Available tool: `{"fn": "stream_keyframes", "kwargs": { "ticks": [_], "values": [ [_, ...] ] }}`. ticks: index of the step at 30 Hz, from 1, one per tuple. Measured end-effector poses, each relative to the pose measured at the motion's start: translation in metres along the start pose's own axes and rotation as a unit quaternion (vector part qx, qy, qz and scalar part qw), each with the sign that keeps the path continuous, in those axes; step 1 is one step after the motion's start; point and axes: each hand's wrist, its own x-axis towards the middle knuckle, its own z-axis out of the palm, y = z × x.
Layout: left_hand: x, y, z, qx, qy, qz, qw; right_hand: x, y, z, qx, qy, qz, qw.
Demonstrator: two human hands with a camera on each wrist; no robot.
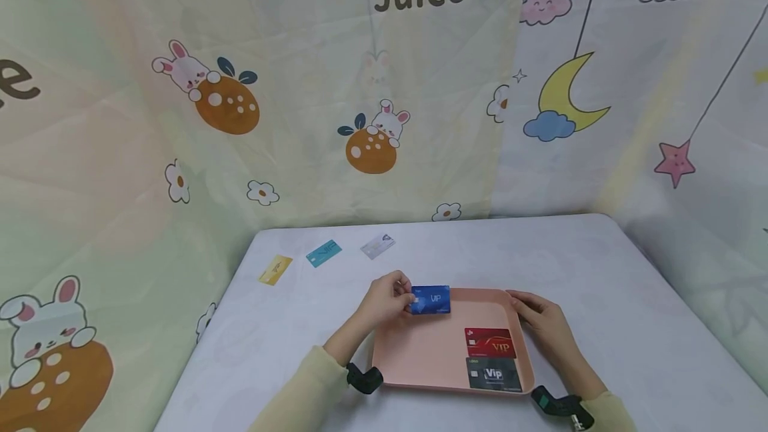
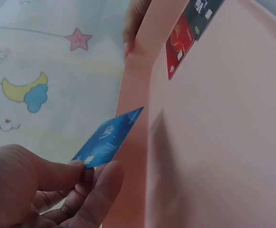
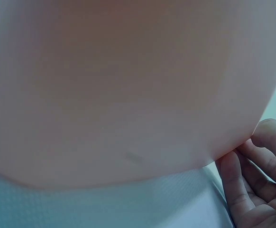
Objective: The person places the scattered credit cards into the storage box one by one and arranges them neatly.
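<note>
A cloth printed with rabbits (image 1: 336, 85) hangs behind the white bench (image 1: 600, 285). At the bench's near side is a pink tray (image 1: 420, 352). The right hand (image 1: 546, 322) pinches the tray's rim at its far right corner. The left hand (image 1: 387, 299) grips a blue card (image 1: 432, 300) between thumb and fingers, by the tray's far rim. Inside the tray, to the right, a red card (image 1: 490, 343) lies just beyond a dark grey card (image 1: 495, 375). Far left on the bench, spaced apart, lie yellow (image 1: 276, 271), teal (image 1: 324, 253) and pale cards (image 1: 378, 246).
</note>
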Motion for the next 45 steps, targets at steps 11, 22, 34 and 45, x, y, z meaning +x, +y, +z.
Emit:
{"fn": "stream_keyframes", "kwargs": {
  "ticks": [11,22,34,45],
  "values": [
    [0.005,0.014,0.022,0.003,-0.025,-0.025,0.9994,0.000,0.001,0.000,-0.023,0.003,0.003,1.000],
    [0.008,0.018,0.048,0.056,-0.012,-0.052,0.9970,-0.001,-0.002,-0.002,-0.011,-0.007,0.018,1.000],
    [0.010,0.017,0.083,0.058,0.005,-0.028,0.9979,0.000,-0.003,0.000,-0.022,-0.010,0.020,1.000],
    [0.012,0.012,0.096,0.055,0.028,0.010,0.9980,0.000,-0.002,0.000,-0.025,-0.007,0.019,1.000]
  ]
}}
